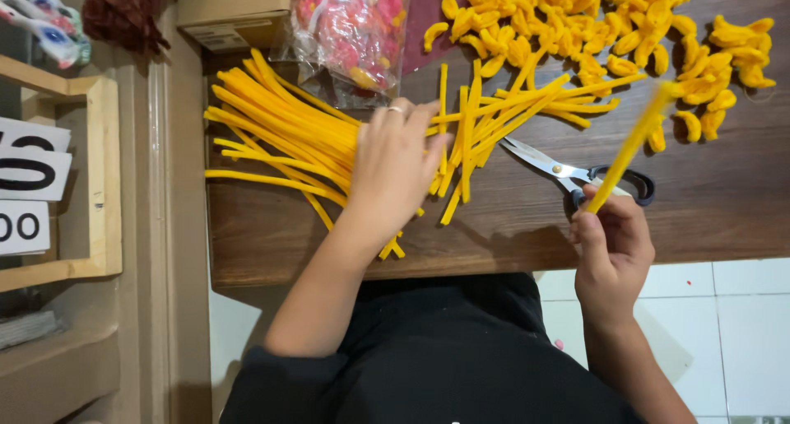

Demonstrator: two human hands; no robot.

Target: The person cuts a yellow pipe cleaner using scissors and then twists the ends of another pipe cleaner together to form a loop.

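Observation:
My left hand (393, 170) lies palm down on a fan of long yellow pipe cleaners (280, 123) spread over the brown wooden table (724, 210), fingers apart, pressing them. My right hand (611, 247) pinches the lower end of one yellow pipe cleaner (629, 144) and holds it slanting up over the table; it looks blurred. Scissors with black handles (576, 173) lie on the table just beside my right hand. A heap of short curled yellow pieces (609, 25) covers the far right of the table.
A clear bag of pink pieces (354, 25) and a cardboard box (234, 12) stand at the back left. A wooden frame with white cards (49, 177) is left of the table. White floor tiles (724, 325) lie beyond the table's near edge.

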